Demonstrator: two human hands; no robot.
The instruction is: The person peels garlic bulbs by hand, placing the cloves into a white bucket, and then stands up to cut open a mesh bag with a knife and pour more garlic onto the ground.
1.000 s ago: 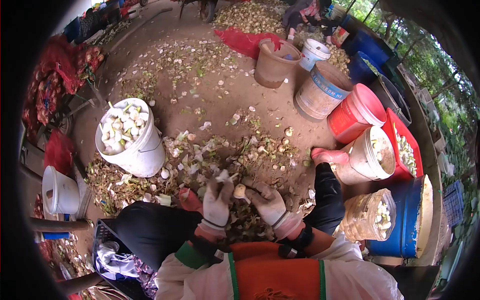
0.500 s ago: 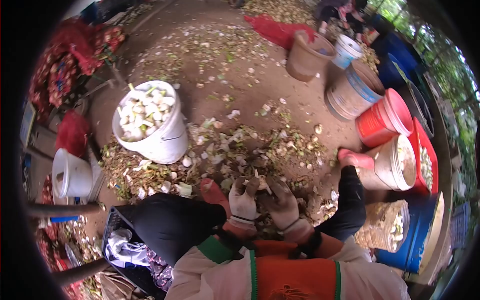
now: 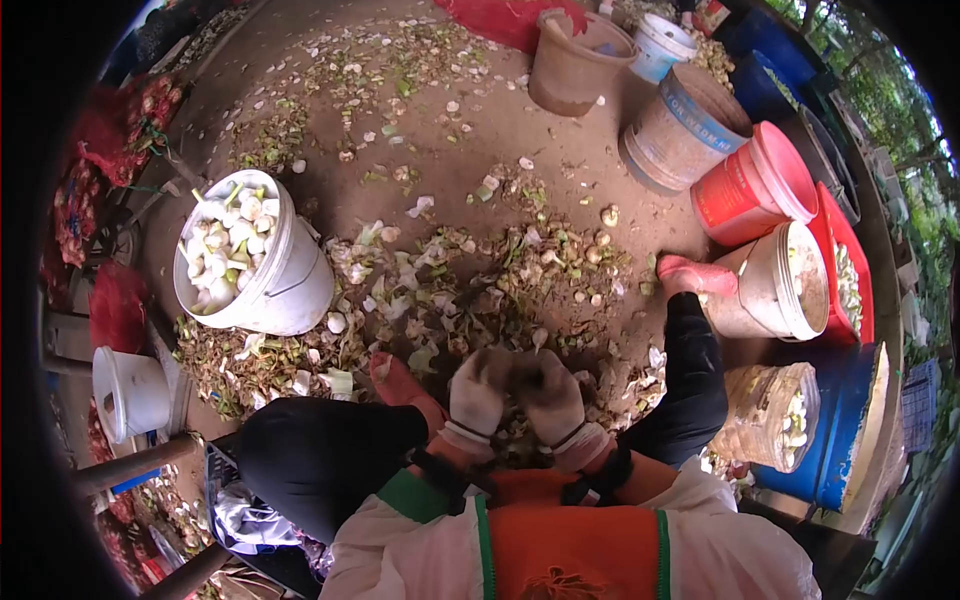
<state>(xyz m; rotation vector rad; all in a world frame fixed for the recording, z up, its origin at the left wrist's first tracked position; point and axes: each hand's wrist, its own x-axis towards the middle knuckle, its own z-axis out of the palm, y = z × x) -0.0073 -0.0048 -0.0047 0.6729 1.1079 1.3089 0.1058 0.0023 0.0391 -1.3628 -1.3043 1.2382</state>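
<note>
Outdoors in daylight: bare dirt floor (image 3: 520, 120) strewn with peelings, buckets (image 3: 690, 125) along the right, trees (image 3: 900, 110) beyond.

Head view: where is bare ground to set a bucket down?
Bare dirt lies between the white bucket and the grey drum. Crowded: the peel litter before both gloved hands, left hand and right hand, and the bucket row by the red bucket.

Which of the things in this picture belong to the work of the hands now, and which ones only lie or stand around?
In the work:
- left hand and right hand, gloved, pressed together; whatever is between them is hidden
- pile of peelings under them
- white bucket of peeled pieces

Only around:
- red bucket
- grey bucket
- brown tub
- small white bucket
</note>
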